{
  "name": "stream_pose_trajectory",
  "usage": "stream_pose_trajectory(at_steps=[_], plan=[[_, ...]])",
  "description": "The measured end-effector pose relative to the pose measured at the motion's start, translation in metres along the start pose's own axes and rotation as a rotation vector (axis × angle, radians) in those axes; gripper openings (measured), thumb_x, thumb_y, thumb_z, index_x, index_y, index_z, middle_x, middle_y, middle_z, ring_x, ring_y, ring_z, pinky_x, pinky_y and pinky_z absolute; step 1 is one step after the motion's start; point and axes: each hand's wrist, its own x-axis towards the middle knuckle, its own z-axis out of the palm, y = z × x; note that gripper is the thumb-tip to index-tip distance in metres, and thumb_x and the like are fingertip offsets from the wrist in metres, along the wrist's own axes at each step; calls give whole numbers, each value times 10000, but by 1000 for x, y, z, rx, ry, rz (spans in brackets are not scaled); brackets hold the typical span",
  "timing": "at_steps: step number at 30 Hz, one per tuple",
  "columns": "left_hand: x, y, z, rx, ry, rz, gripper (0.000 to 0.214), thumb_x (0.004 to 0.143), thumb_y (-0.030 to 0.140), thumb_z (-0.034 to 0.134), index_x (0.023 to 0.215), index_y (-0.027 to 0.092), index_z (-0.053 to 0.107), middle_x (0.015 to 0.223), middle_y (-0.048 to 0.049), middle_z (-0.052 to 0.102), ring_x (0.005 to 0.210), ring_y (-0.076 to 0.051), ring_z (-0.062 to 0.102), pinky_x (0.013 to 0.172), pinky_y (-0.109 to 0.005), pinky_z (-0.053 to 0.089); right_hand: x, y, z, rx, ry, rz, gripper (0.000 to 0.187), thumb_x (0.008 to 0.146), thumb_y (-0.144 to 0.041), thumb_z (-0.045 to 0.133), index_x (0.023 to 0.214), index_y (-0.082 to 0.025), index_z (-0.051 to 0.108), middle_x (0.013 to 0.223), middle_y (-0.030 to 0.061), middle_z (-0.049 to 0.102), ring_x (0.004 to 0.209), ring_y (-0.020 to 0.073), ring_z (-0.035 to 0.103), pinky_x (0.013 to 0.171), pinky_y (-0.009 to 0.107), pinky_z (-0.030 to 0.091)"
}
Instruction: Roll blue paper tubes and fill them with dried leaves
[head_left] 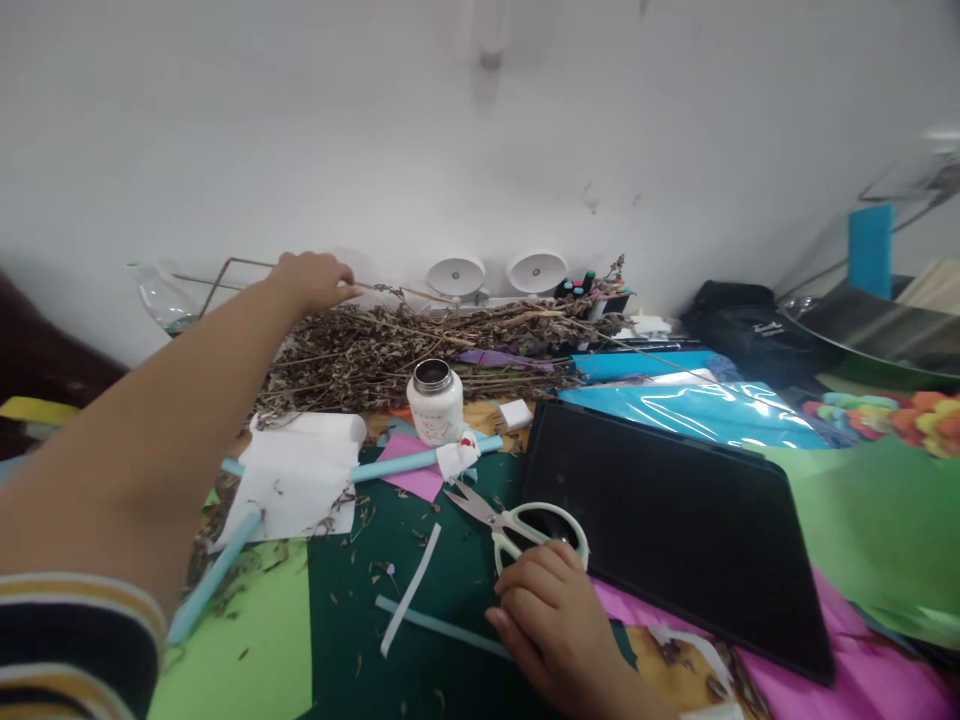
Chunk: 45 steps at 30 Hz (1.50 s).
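My left hand (315, 282) reaches over to the back left, its fingers closed on a thin dried stem (405, 291) above a heap of dried plants (360, 350). My right hand (544, 615) lies at the front with curled fingers, against the handles of the pale green scissors (499, 520). Whatever those fingers may hold is hidden. The scissors' blades are parted and point to the back left. Beyond them stands an open white bottle (436, 405), with a light blue rolled tube (397, 465) in front, wrapped in white near its right end.
A black tablet-like slab (667, 530) lies to the right, with pink paper (862, 650) and green paper (877, 540) around it. Paper strips (411, 590) and plant bits litter the dark green sheet (337, 620). White paper (300, 480) lies left; a wall (375, 130) rises behind.
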Motion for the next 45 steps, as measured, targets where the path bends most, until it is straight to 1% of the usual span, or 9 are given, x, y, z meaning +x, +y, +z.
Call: stream_pose_trajectory(at_steps=[2,5,8,11,15,26,30,37,45], plan=[[4,10,6,-36,-104,-63,690,725,633,268,1051,101,563,1059,-192,548,952,-360,483,759,-455,347,-1,-1,2,-6,0,-3,155,769,-183,460,617,-154,473,632,-2,577,626,116,459,598,302,286],[13,43,4,-51,29,-51,662,755,596,227,1068,109,550,1072,-191,536,964,-365,475,749,-465,355,-1,-2,4,-18,-12,-55,190,763,-243,475,595,-154,468,622,-13,576,612,114,452,595,305,275],[28,94,-2,-67,85,181,508,769,528,298,1099,206,513,1101,-73,539,1000,-238,474,818,-320,354,-1,-1,4,-28,-15,-61,211,760,-270,481,585,-152,472,607,-17,572,605,114,446,591,308,266],[47,144,-2,-62,54,458,452,746,449,390,1080,175,522,1045,-73,567,905,-210,523,750,-268,375,-1,-1,2,-42,-6,-60,224,761,-278,479,576,-152,477,584,-20,564,596,114,438,582,307,259],[65,174,1,53,-112,471,428,671,401,501,1024,166,557,964,-78,596,851,-233,541,665,-261,380,-1,-1,2,-56,14,-90,258,759,-301,475,547,-154,466,551,-25,548,567,109,421,563,301,248],[60,124,-39,-229,239,248,340,725,395,483,914,144,613,846,-45,628,752,-161,529,653,-264,387,1,-1,1,-59,47,-88,243,750,-288,475,551,-148,456,565,-22,559,570,103,439,563,293,255],[46,124,-47,-181,297,243,298,741,333,453,910,148,616,878,-71,627,816,-205,543,683,-298,396,1,1,0,-45,44,-73,219,752,-269,474,571,-148,457,613,-17,581,582,101,439,570,292,268],[18,144,-24,-211,295,299,284,737,301,426,985,241,552,1031,-32,584,963,-215,516,785,-300,383,0,6,-3,-19,42,-28,184,748,-246,482,594,-152,449,639,-12,590,602,106,442,585,291,286],[19,105,1,-257,192,179,434,786,418,287,954,134,568,978,-103,605,890,-216,548,734,-273,410,-2,5,-4,5,41,-2,136,749,-213,474,626,-156,467,653,0,591,628,115,458,601,292,291]])
